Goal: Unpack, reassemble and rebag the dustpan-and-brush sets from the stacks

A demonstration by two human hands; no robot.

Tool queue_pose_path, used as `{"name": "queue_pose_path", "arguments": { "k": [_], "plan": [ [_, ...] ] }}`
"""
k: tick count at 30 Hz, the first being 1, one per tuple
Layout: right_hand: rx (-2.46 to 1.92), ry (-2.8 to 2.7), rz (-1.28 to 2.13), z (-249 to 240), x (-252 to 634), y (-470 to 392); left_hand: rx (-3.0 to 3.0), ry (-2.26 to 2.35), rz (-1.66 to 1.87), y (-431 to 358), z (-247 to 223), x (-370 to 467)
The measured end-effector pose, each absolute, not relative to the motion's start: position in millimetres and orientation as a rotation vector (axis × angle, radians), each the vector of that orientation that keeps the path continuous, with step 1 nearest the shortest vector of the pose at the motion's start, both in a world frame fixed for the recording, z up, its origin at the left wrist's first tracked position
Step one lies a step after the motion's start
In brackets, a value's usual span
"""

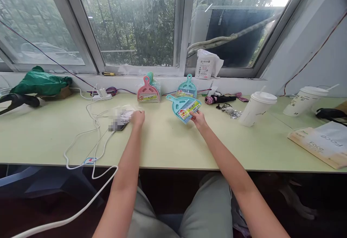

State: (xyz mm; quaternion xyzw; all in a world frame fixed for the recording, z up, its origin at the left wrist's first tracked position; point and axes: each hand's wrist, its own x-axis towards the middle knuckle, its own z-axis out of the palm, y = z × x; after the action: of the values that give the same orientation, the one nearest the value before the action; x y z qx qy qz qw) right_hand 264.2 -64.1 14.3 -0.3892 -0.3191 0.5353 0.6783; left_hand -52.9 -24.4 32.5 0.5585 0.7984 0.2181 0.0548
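Pale green desk (168, 147) beneath daylit windows (130, 21), white wall (320, 50).

Three stacks or single dustpan sets — one pink (148, 90), two teal (187, 88) (184, 107) — and two paper cups (257, 108) (303, 100).

Both arms bare, no sleeves showing, no watch or rings seen. Left hand (137, 117) and right hand (199, 119) ungloved. Light grey-green trousers (206, 209) on both legs, at the near edge, fabric slightly creased.
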Motion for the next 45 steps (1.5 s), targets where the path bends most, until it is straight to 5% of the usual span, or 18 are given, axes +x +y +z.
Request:
{"name": "queue_pose_path", "arguments": {
  "k": [25, 35, 45],
  "plan": [
    [-1.106, -0.939, 1.448, 17.8, 266.6, -66.2, 2.238, 2.151, 0.52, -31.3, 18.4, 1.3],
    [-1.104, -0.83, 1.322, 15.6, 258.4, -67.4, 2.387, 2.182, 0.758, -39.9, 25.3, 6.7],
    [-1.013, -0.949, 1.359, 16.1, 242.6, -75.3, 2.681, 1.652, 1.039, -49.4, 29.3, 27.0]
  ]
}}
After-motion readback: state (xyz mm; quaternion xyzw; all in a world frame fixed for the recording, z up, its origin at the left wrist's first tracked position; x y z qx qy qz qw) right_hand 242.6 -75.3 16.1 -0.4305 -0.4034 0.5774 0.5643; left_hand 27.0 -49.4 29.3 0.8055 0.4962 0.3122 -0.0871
